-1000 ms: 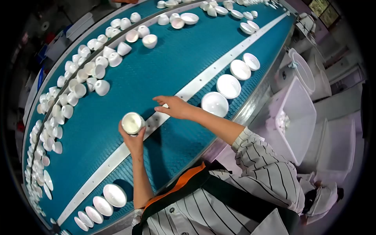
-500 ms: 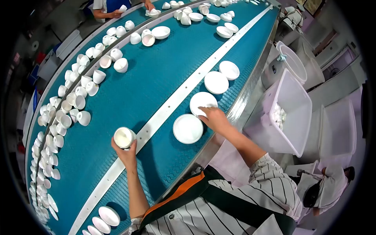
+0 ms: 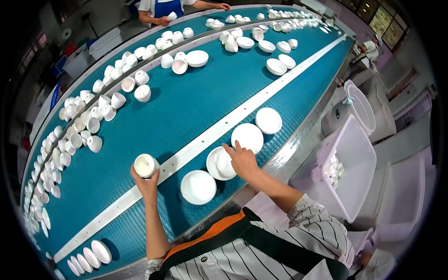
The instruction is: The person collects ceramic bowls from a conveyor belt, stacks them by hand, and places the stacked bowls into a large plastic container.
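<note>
My left hand [image 3: 147,179] is wrapped round a small stack of white cups [image 3: 145,165], held upright above the teal belt near the white divider strip [image 3: 200,141]. My right hand [image 3: 243,161] is over the near lane with its fingers spread, holding nothing. Its fingertips overlap the edges of a white bowl [image 3: 218,163] and a second bowl [image 3: 247,136]; whether they touch is hard to tell. Another bowl [image 3: 198,187] lies nearer to me, and one more [image 3: 269,121] lies farther along the lane.
Many white cups [image 3: 94,143] line the curved far rail. Tilted dishes [image 3: 101,251] stand at the lower left. A pale plastic bin [image 3: 359,175] holding white pieces is at the right. Across the belt stands a person [image 3: 168,9] in a blue apron, holding a white piece.
The bowls on the near lane have shifted down and left in view. My right hand has moved from the divider to above the bowls. My left hand still holds the cups.
</note>
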`<control>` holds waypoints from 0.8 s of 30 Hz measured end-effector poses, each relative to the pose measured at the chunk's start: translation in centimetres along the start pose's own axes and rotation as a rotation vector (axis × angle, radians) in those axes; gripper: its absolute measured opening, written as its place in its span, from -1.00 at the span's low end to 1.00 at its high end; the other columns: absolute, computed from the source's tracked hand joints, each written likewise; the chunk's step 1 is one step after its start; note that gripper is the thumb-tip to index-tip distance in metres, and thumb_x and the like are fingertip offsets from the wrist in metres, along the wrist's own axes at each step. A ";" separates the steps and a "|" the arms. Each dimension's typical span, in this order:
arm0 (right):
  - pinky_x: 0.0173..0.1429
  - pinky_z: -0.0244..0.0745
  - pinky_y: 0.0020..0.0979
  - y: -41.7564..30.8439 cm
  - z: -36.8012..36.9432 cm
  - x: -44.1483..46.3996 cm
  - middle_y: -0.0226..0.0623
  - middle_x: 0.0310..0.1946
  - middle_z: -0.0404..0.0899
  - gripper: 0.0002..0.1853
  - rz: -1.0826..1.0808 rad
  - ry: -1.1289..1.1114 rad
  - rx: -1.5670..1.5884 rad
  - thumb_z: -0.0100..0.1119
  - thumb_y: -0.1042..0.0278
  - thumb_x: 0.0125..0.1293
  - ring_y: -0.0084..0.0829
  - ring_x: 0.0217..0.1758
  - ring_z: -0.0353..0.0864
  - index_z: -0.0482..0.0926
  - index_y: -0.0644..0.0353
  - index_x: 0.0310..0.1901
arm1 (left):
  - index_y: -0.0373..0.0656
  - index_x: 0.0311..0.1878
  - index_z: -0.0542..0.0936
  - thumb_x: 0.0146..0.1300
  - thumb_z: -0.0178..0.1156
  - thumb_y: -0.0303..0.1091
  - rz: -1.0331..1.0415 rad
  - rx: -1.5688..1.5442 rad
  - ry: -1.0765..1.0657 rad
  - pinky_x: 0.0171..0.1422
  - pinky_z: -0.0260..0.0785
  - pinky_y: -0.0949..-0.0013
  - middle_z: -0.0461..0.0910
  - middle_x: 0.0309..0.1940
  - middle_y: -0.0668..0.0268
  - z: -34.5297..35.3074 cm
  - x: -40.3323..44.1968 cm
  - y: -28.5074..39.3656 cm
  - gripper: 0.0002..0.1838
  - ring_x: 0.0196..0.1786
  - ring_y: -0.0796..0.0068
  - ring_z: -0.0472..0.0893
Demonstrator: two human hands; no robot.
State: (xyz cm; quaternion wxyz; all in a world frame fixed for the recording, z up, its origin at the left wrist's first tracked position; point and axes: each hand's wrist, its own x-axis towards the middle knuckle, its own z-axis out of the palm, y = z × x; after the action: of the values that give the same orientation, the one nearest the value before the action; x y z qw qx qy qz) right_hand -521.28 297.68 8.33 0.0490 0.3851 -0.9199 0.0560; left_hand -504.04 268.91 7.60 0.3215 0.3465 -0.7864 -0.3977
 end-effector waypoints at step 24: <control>0.02 0.37 -0.19 8.3 11.2 43.5 -0.25 -0.39 0.62 -0.89 -0.065 0.340 0.004 0.06 0.40 0.13 -0.29 -0.24 0.62 0.61 0.06 -0.38 | -0.29 0.31 0.14 -0.20 0.47 -0.47 -0.088 0.000 -0.034 0.36 0.13 0.24 0.27 0.19 0.05 10.8 -0.3 5.1 -0.03 0.26 0.13 0.31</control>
State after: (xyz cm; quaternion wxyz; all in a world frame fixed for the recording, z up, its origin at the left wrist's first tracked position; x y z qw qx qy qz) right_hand -558.11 271.31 2.50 0.2049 0.4000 -0.8851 0.1206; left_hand -513.82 275.80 6.71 0.2902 0.3738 -0.7758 -0.4173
